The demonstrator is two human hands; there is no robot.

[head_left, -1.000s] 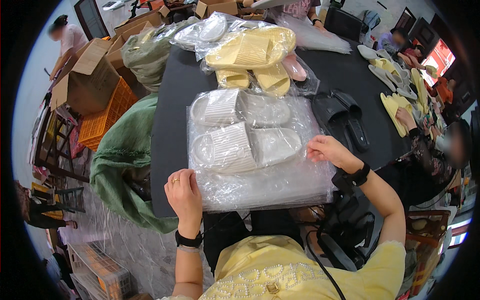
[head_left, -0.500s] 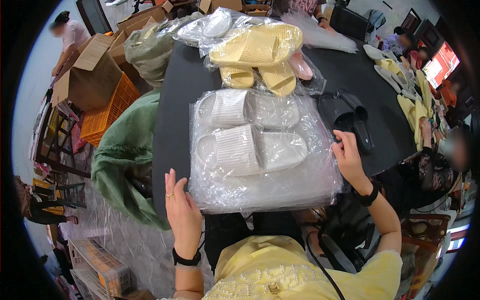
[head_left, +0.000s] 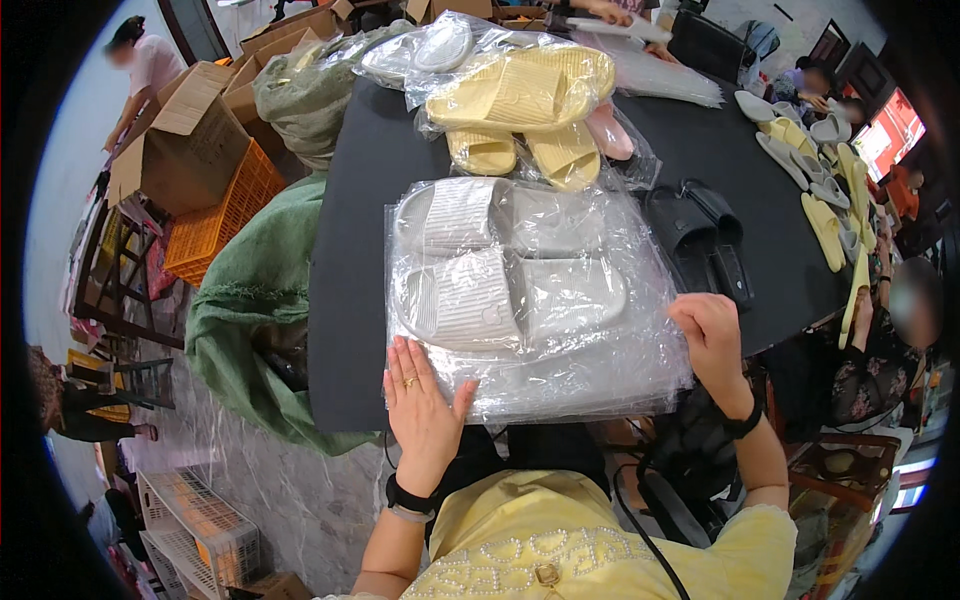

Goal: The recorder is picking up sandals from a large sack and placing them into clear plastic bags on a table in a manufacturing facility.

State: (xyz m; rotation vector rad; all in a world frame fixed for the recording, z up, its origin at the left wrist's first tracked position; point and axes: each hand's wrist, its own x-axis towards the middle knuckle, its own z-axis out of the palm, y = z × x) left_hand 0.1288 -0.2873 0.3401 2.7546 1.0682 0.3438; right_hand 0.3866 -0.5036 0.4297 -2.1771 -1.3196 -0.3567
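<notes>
A pair of light grey slippers [head_left: 470, 300] lies side by side in a clear plastic bag [head_left: 560, 372], on top of a stack of similar clear bags at the table's near edge. My left hand [head_left: 424, 405] rests flat on the bag's near left part, fingers stretched out, fingertips beside the nearer slipper. At the bag's right edge, my right hand [head_left: 710, 335] is closed, thumb and fingers pinching the plastic. Black slippers [head_left: 700, 235] sit just beyond that hand. Farther back are bagged yellow slippers [head_left: 515, 90] and a pink slipper [head_left: 608, 132].
The dark table [head_left: 350, 260] carries loose clear bags [head_left: 665, 80] at the back and slippers along its right side [head_left: 820, 180]. Green cloth sacking [head_left: 260, 300], an orange crate [head_left: 225, 215] and cardboard boxes [head_left: 190, 150] stand left. A co-worker [head_left: 875, 370] sits at right, holding a yellow slipper.
My left hand has moved right from beside the bag and now lies flat on it. My right hand has gone slightly down, and its fingers have closed at the bag's edge.
</notes>
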